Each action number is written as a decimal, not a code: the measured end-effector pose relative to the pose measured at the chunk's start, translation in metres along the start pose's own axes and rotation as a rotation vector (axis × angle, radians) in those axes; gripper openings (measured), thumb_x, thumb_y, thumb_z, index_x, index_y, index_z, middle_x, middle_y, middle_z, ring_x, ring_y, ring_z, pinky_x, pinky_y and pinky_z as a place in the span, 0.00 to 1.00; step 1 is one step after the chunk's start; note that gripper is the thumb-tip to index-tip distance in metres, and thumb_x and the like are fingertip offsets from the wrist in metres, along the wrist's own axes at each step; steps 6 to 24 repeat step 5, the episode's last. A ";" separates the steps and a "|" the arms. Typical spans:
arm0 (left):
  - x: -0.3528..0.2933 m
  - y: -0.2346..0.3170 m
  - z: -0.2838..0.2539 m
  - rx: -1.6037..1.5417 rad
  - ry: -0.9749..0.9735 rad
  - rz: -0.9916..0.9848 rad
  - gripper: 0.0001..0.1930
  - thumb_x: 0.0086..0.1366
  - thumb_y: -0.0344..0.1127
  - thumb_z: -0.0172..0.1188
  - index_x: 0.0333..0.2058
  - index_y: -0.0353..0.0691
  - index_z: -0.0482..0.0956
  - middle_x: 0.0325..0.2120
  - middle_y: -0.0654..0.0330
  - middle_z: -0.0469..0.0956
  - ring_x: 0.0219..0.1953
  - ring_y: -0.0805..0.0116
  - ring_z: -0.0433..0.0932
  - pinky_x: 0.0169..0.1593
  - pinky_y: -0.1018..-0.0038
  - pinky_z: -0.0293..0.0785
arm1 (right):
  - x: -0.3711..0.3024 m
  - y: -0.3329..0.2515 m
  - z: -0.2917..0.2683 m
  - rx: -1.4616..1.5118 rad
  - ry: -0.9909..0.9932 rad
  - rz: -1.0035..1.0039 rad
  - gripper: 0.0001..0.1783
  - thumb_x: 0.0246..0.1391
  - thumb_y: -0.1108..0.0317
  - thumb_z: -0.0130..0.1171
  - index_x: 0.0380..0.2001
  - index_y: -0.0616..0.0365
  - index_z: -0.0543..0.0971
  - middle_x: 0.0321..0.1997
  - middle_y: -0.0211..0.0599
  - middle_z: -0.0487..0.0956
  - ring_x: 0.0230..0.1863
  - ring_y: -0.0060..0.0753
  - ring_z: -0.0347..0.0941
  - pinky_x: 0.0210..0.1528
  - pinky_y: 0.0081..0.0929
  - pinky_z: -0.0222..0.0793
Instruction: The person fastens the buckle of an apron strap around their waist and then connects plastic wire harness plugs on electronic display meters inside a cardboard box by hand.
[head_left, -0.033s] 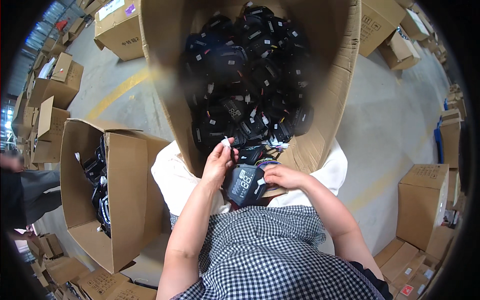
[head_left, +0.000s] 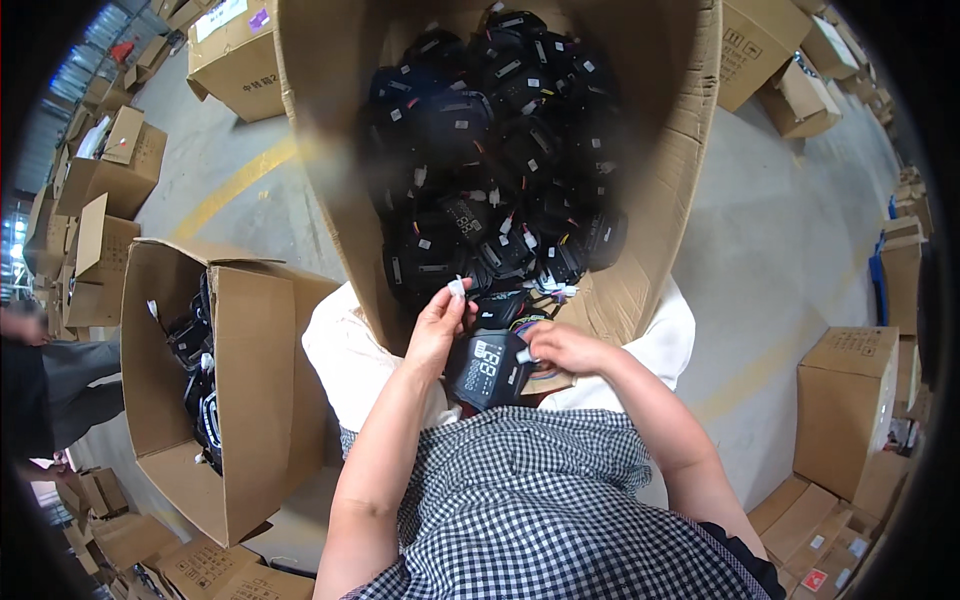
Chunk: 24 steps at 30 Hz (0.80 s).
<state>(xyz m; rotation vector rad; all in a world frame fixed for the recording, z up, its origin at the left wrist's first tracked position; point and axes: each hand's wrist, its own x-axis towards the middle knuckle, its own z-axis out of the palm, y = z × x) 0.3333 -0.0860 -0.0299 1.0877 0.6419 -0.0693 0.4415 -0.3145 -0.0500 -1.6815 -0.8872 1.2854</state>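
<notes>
A black display unit (head_left: 487, 368) with lit-looking white segments on its face rests at my lap, below the open front of a large carton (head_left: 655, 225). My left hand (head_left: 440, 322) pinches a white plug connector (head_left: 457, 287) just above the unit. At the unit's right edge, my right hand (head_left: 566, 346) has its fingertips closed on a second white connector (head_left: 525, 355). Coloured wires (head_left: 522, 322) run behind the unit, partly hidden by my right hand. Inside the carton lies a pile of similar black display units (head_left: 500, 130) with white connectors on their leads.
To my left stands a smaller open carton (head_left: 255, 390) holding more black units with cables (head_left: 205, 400). Another person's legs (head_left: 85, 380) show at the far left. Closed cartons (head_left: 845, 400) stand on the right, and several more line the floor behind.
My right hand has shifted slightly, and its white connector has moved from over the display face to the unit's edge. The left hand has moved a little to the right.
</notes>
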 end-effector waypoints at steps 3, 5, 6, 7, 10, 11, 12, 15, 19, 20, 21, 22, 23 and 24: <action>0.001 -0.011 0.001 0.059 -0.026 0.078 0.16 0.69 0.38 0.53 0.53 0.44 0.74 0.32 0.71 0.75 0.34 0.82 0.69 0.42 0.83 0.66 | 0.014 -0.017 -0.013 0.243 0.261 0.181 0.11 0.58 0.68 0.50 0.30 0.63 0.78 0.49 0.41 0.74 0.20 0.24 0.72 0.26 0.27 0.71; 0.000 -0.014 0.004 0.123 -0.040 0.104 0.15 0.68 0.37 0.54 0.53 0.43 0.74 0.33 0.71 0.75 0.34 0.82 0.69 0.42 0.83 0.66 | 0.028 -0.030 -0.026 0.156 0.276 0.196 0.12 0.58 0.64 0.52 0.38 0.60 0.78 0.48 0.41 0.75 0.19 0.25 0.72 0.25 0.27 0.71; 0.000 -0.014 0.004 0.123 -0.040 0.104 0.15 0.68 0.37 0.54 0.53 0.43 0.74 0.33 0.71 0.75 0.34 0.82 0.69 0.42 0.83 0.66 | 0.028 -0.030 -0.026 0.156 0.276 0.196 0.12 0.58 0.64 0.52 0.38 0.60 0.78 0.48 0.41 0.75 0.19 0.25 0.72 0.25 0.27 0.71; 0.000 -0.014 0.004 0.123 -0.040 0.104 0.15 0.68 0.37 0.54 0.53 0.43 0.74 0.33 0.71 0.75 0.34 0.82 0.69 0.42 0.83 0.66 | 0.028 -0.030 -0.026 0.156 0.276 0.196 0.12 0.58 0.64 0.52 0.38 0.60 0.78 0.48 0.41 0.75 0.19 0.25 0.72 0.25 0.27 0.71; 0.000 -0.014 0.004 0.123 -0.040 0.104 0.15 0.68 0.37 0.54 0.53 0.43 0.74 0.33 0.71 0.75 0.34 0.82 0.69 0.42 0.83 0.66 | 0.028 -0.030 -0.026 0.156 0.276 0.196 0.12 0.58 0.64 0.52 0.38 0.60 0.78 0.48 0.41 0.75 0.19 0.25 0.72 0.25 0.27 0.71; 0.000 -0.014 0.004 0.123 -0.040 0.104 0.15 0.68 0.37 0.54 0.53 0.43 0.74 0.33 0.71 0.75 0.34 0.82 0.69 0.42 0.83 0.66 | 0.028 -0.030 -0.026 0.156 0.276 0.196 0.12 0.58 0.64 0.52 0.38 0.60 0.78 0.48 0.41 0.75 0.19 0.25 0.72 0.25 0.27 0.71; 0.000 -0.014 0.004 0.123 -0.040 0.104 0.15 0.68 0.37 0.54 0.53 0.43 0.74 0.33 0.71 0.75 0.34 0.82 0.69 0.42 0.83 0.66 | 0.028 -0.030 -0.026 0.156 0.276 0.196 0.12 0.58 0.64 0.52 0.38 0.60 0.78 0.48 0.41 0.75 0.19 0.25 0.72 0.25 0.27 0.71; 0.000 -0.014 0.004 0.123 -0.040 0.104 0.15 0.68 0.37 0.54 0.53 0.43 0.74 0.33 0.71 0.75 0.34 0.82 0.69 0.42 0.83 0.66 | 0.028 -0.030 -0.026 0.156 0.276 0.196 0.12 0.58 0.64 0.52 0.38 0.60 0.78 0.48 0.41 0.75 0.19 0.25 0.72 0.25 0.27 0.71; 0.000 -0.014 0.004 0.123 -0.040 0.104 0.15 0.68 0.37 0.54 0.53 0.43 0.74 0.33 0.71 0.75 0.34 0.82 0.69 0.42 0.83 0.66 | 0.028 -0.030 -0.026 0.156 0.276 0.196 0.12 0.58 0.64 0.52 0.38 0.60 0.78 0.48 0.41 0.75 0.19 0.25 0.72 0.25 0.27 0.71; 0.000 -0.014 0.004 0.123 -0.040 0.104 0.15 0.68 0.37 0.54 0.53 0.43 0.74 0.33 0.71 0.75 0.34 0.82 0.69 0.42 0.83 0.66 | 0.028 -0.030 -0.026 0.156 0.276 0.196 0.12 0.58 0.64 0.52 0.38 0.60 0.78 0.48 0.41 0.75 0.19 0.25 0.72 0.25 0.27 0.71; 0.000 -0.014 0.004 0.123 -0.040 0.104 0.15 0.68 0.37 0.54 0.53 0.43 0.74 0.33 0.71 0.75 0.34 0.82 0.69 0.42 0.83 0.66 | 0.028 -0.030 -0.026 0.156 0.276 0.196 0.12 0.58 0.64 0.52 0.38 0.60 0.78 0.48 0.41 0.75 0.19 0.25 0.72 0.25 0.27 0.71; 0.000 -0.014 0.004 0.123 -0.040 0.104 0.15 0.68 0.37 0.54 0.53 0.43 0.74 0.33 0.71 0.75 0.34 0.82 0.69 0.42 0.83 0.66 | 0.028 -0.030 -0.026 0.156 0.276 0.196 0.12 0.58 0.64 0.52 0.38 0.60 0.78 0.48 0.41 0.75 0.19 0.25 0.72 0.25 0.27 0.71; 0.000 -0.014 0.004 0.123 -0.040 0.104 0.15 0.68 0.37 0.54 0.53 0.43 0.74 0.33 0.71 0.75 0.34 0.82 0.69 0.42 0.83 0.66 | 0.028 -0.030 -0.026 0.156 0.276 0.196 0.12 0.58 0.64 0.52 0.38 0.60 0.78 0.48 0.41 0.75 0.19 0.25 0.72 0.25 0.27 0.71; 0.000 -0.014 0.004 0.123 -0.040 0.104 0.15 0.68 0.37 0.54 0.53 0.43 0.74 0.33 0.71 0.75 0.34 0.82 0.69 0.42 0.83 0.66 | 0.028 -0.030 -0.026 0.156 0.276 0.196 0.12 0.58 0.64 0.52 0.38 0.60 0.78 0.48 0.41 0.75 0.19 0.25 0.72 0.25 0.27 0.71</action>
